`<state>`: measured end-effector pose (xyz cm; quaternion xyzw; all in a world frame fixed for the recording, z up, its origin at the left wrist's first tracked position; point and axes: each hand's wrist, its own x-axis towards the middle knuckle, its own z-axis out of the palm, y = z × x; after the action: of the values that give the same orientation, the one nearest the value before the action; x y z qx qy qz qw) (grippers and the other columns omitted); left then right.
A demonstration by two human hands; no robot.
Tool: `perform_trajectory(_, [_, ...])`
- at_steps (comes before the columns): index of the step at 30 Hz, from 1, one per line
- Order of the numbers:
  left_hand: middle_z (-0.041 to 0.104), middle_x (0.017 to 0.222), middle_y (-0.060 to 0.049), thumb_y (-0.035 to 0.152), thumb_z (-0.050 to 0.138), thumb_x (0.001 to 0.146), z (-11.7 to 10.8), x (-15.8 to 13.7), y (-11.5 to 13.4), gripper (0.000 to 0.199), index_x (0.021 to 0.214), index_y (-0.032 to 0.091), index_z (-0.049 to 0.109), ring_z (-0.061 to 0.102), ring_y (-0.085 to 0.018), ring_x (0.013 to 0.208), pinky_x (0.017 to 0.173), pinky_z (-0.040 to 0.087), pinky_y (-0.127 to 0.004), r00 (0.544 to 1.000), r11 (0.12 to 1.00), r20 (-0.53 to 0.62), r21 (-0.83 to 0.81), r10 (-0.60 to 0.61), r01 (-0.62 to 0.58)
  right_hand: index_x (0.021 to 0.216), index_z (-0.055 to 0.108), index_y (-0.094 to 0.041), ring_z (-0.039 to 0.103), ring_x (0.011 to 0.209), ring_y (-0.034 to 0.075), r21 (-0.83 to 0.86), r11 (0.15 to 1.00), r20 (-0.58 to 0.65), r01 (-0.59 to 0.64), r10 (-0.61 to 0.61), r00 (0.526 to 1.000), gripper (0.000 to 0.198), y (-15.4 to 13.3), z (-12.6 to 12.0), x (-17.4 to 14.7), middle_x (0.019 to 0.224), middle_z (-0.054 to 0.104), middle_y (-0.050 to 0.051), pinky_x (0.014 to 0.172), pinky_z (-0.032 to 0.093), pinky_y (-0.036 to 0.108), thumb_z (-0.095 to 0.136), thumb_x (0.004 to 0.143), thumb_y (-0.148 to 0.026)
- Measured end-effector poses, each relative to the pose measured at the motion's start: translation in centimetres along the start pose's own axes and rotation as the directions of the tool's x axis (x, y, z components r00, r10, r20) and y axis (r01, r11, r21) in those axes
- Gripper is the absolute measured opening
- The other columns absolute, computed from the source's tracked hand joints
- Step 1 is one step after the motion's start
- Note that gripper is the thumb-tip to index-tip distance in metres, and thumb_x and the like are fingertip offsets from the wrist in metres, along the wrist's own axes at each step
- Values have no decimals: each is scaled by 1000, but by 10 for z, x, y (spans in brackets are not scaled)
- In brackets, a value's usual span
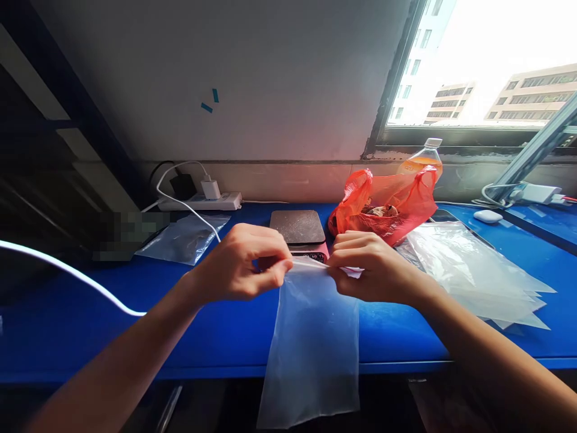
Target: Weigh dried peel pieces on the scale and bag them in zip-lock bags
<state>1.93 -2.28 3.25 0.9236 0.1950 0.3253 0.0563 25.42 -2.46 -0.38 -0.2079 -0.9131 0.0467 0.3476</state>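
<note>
Bench (396, 343) surface, blue and flat, ran to a straight front edge, and a clear plastic bag (315, 355) hung from both hands, its lower end reaching past that edge in view. Blue surface showed on either side of the bag. Just beyond the bag's top stood a pink-based scale (297, 227), with a red bag (383, 210) beside it on the right and a bottle (421, 162) behind that. A fanned stack of clear bags (482, 270) lay past the right forearm (487, 349); a flat pouch (184, 239) lay at the left, near a power strip (198, 202).

Both forearms slanted inward from the lower sides, backs of the hands upward. The left hand (243, 263) had its fingers curled, thumb and forefinger pinching the bag's upper edge. The right hand (369, 264), fingers folded, pinched the same edge farther right. Between them, that edge stretched nearly straight.
</note>
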Motion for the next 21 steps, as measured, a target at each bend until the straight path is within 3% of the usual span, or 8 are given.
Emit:
perform_trajectory(5, [57,55,3,11,54,78,-10,-2,-1,19,61,19,58,48,-8,48,47,37,-23,994,998,-87,-12,-70,69,63,59,-19,44,55,9,-82,996,-56,-42,38,998,17,15,-24,-12,56,51,-3,59,37,24,54,73,-5])
perform_trajectory(8, [58,56,4,12,54,78,-22,-10,-7,18,65,21,61,48,-8,48,46,36,-24,973,995,-209,-54,-98,88,61,60,-19,48,53,10,-177,972,-145,-155,130,981,17,31,-41,-22,56,55,-2,58,39,26,54,74,-8])
perform_trajectory(11, [57,57,6,15,52,82,-34,-15,-11,19,69,22,64,47,-5,49,46,35,-24,854,984,-490,-115,-178,139,71,64,-19,59,62,12,-57,948,-340,-313,276,899,14,29,-49,-23,67,65,1,61,45,26,54,80,-15])
perform_trajectory(13, [56,56,7,17,54,85,-33,-13,-12,19,70,22,65,48,-5,49,48,36,-23,794,973,-564,-152,-228,172,94,66,-21,64,72,14,139,941,-336,-308,338,879,15,15,-43,-14,84,69,3,63,49,26,54,86,-25])
perform_trajectory(15, [58,57,6,19,57,86,-26,-9,-12,17,72,22,67,51,-6,50,49,40,-23,822,965,-510,-192,-252,177,110,61,-21,65,76,15,271,924,-239,-269,336,911,26,-5,-30,-1,93,70,5,63,51,26,54,89,-34])
perform_trajectory(17, [62,59,5,21,59,87,-18,-5,-12,14,77,22,68,56,-7,51,49,45,-23,888,965,-395,-205,-235,165,103,63,-20,65,73,14,280,919,-241,-277,347,907,23,-20,-17,9,85,69,4,62,51,26,53,91,-35])
perform_trajectory(19, [65,63,4,23,60,87,-17,-6,-13,10,85,22,70,61,-9,56,53,50,-24,930,977,-306,-112,-206,180,89,67,-19,61,59,11,213,910,-362,-356,412,837,22,-25,-17,10,68,66,2,53,49,24,51,92,-34])
perform_trajectory(21, [69,69,3,26,59,86,-25,-14,-15,13,93,24,70,65,-12,62,59,52,-26,922,967,-322,64,-214,247,86,69,-20,50,42,9,151,852,-503,-501,502,704,23,-17,-34,-6,51,57,-1,40,39,22,56,90,-38])
